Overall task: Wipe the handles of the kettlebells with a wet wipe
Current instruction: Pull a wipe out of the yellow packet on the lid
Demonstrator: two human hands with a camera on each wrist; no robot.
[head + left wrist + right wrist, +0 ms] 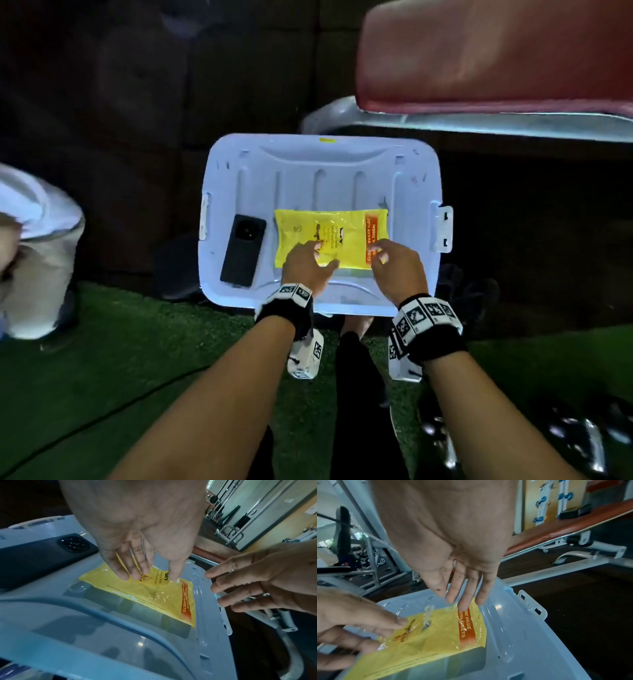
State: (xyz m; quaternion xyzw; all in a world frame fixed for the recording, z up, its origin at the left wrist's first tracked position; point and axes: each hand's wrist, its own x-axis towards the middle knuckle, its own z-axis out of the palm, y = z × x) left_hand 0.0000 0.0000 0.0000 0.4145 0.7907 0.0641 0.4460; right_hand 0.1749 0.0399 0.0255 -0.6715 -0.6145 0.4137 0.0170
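Head view: I count one pale plastic bin lid (pixel 322 164) as my landmark, lying flat over green turf (pixel 102 359). On the lid, one yellow wet-wipe pack (pixel 329 229) with an orange band sits near its middle; one dark phone (pixel 243 250), camera side up, lies on the lid just left of the pack, not touching it. Two hands are over the lid's near half. My left hand (pixel 308 265) has its fingers straight and spread, the tips pressing down on the pack's centre; the left wrist view shows those fingertips (pixel 135 574) on the film, nothing pinched. My right hand (pixel 397 263) is over the pack's orange end, fingers loosely extended and apart; from the right wrist view the fingertips (pixel 464 605) are at or just above the film, and I cannot tell if they touch. One red padded bench (pixel 496 54) on a pale metal frame stands beyond the lid's far right corner. Dark rounded shapes with bright glints (pixel 575 438) lie on the turf, nearer than the lid and to its right; too blurred to count or name. One white-clad figure (pixel 30 246) stands well left of the lid.
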